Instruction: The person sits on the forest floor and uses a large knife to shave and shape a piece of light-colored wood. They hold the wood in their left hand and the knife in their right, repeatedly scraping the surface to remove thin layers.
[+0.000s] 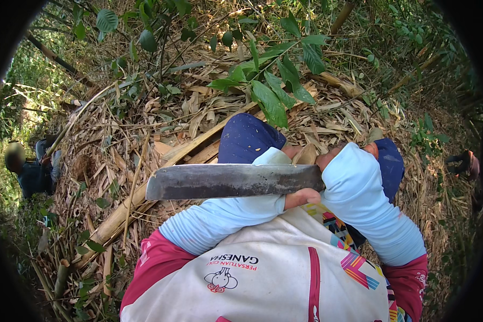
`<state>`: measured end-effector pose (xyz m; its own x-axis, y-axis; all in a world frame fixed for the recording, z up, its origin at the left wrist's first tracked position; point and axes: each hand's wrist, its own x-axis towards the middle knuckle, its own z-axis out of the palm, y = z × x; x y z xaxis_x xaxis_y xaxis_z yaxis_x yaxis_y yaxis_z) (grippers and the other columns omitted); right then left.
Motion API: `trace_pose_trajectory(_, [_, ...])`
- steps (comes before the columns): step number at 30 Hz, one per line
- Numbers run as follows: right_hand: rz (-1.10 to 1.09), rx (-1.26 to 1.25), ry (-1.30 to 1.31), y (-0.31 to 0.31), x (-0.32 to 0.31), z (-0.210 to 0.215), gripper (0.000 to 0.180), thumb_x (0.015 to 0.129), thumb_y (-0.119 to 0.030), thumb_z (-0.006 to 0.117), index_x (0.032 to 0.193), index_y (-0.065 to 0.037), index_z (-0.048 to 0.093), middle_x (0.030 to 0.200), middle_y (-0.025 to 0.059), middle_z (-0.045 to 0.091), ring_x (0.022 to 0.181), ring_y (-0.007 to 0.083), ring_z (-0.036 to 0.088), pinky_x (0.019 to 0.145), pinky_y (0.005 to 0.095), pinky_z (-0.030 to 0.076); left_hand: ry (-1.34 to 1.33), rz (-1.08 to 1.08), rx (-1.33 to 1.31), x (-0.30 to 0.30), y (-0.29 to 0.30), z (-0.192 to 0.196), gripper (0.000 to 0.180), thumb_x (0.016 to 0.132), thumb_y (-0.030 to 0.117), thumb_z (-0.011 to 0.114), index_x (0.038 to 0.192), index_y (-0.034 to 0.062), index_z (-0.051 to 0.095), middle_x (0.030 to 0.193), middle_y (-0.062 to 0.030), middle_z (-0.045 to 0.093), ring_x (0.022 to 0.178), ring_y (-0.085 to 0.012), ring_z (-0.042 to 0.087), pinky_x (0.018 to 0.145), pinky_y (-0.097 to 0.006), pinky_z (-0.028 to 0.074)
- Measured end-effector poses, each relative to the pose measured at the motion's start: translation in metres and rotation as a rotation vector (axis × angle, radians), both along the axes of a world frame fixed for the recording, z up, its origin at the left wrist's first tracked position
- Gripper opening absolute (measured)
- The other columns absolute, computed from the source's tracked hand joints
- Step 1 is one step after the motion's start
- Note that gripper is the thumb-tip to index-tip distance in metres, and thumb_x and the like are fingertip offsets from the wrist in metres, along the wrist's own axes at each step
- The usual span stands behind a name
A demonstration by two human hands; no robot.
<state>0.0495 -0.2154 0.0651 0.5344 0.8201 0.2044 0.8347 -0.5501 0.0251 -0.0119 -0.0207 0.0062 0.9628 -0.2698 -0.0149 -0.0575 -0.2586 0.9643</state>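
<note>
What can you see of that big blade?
The blade is long and broad, apparently metal, dark grey and mottled, with a paler strip along its upper edge. It widens slightly toward its blunt left end. It lies nearly level, flat side facing the camera, and partly covers the left hand; whether they touch is unclear. Its right end reaches the right sleeve; any handle is hidden.

"What sort of place is this?"
"Outdoor woodland."
"What shows it?"
"Dry leaf litter [104, 170] underfoot, a bamboo pole [111, 226] lying there, broad green leaves [269, 102] and sunlit undergrowth [20, 121]."
</note>
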Motion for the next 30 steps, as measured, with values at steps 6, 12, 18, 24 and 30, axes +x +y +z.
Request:
trace_pose_trajectory(6, [0.019,0.031,0.087,-0.003,-0.004,-0.005,0.013,0.067,-0.02,0.063,0.074,-0.01,0.06,0.059,0.0062,0.054,0.056,0.0257,0.058,0.049,0.0424,0.041,-0.012,-0.034,-0.12,0.003,0.0,-0.005,0.074,0.067,0.032,0.091,0.119,0.0009,0.05,0.108,-0.007,0.062,0.098,-0.0145,0.059,0.084,-0.03,0.047])
trace_pose_trajectory(12, [0.052,0.012,0.066,-0.004,-0.003,-0.003,0.013,0.068,-0.021,0.062,0.075,-0.009,0.061,0.058,0.0056,0.054,0.054,0.0249,0.057,0.048,0.0402,0.042,0.087,-0.104,-0.206,0.007,-0.001,-0.002,0.081,0.065,0.025,0.093,0.125,0.0017,0.045,0.111,-0.0066,0.061,0.101,-0.0148,0.06,0.087,-0.031,0.048])
trace_pose_trajectory(18, [0.064,0.008,0.065,-0.005,-0.002,0.0,0.013,0.069,-0.021,0.062,0.074,-0.01,0.062,0.058,0.0056,0.053,0.054,0.0245,0.057,0.048,0.0401,0.043,0.102,-0.063,-0.214,0.004,-0.004,-0.001,0.075,0.069,0.021,0.09,0.125,0.0019,0.045,0.112,-0.0068,0.061,0.103,-0.0147,0.06,0.088,-0.031,0.048])
trace_pose_trajectory(24, [0.026,-0.017,0.054,-0.004,-0.003,0.0,0.015,0.068,-0.023,0.063,0.073,-0.01,0.062,0.057,0.0061,0.053,0.055,0.0255,0.057,0.049,0.0403,0.043,0.133,-0.073,-0.085,0.005,-0.005,0.002,0.069,0.073,0.022,0.086,0.125,0.0014,0.045,0.111,-0.007,0.062,0.102,-0.0143,0.06,0.086,-0.031,0.048])
trace_pose_trajectory(30, [-0.019,-0.01,0.068,-0.004,-0.003,0.0,0.015,0.067,-0.026,0.064,0.073,-0.012,0.061,0.058,0.0064,0.054,0.056,0.0268,0.058,0.05,0.046,0.039,0.07,0.004,-0.085,0.002,-0.01,0.005,0.065,0.072,0.025,0.088,0.119,-0.0003,0.052,0.11,-0.0083,0.062,0.099,-0.0145,0.06,0.083,-0.031,0.048])
